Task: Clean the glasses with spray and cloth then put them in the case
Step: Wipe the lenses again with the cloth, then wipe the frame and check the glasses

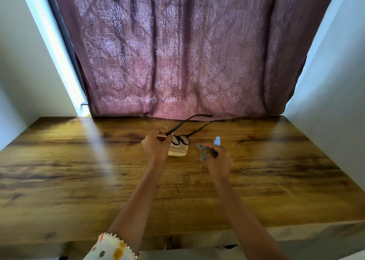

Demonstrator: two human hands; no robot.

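Black-framed glasses (182, 139) hang above the table with both temples unfolded and pointing toward the curtain. My left hand (156, 144) pinches them at the left end of the frame. Under the glasses lies a beige case (178, 151), partly hidden by that hand. My right hand (218, 157) grips a crumpled grey cloth (204, 153). A small blue spray bottle (217, 141) stands just behind the right hand.
The wooden table (79, 170) runs to a front edge close to me. A maroon patterned curtain (177, 52) hangs right behind the table's far edge. White walls (335, 91) close in on both sides.
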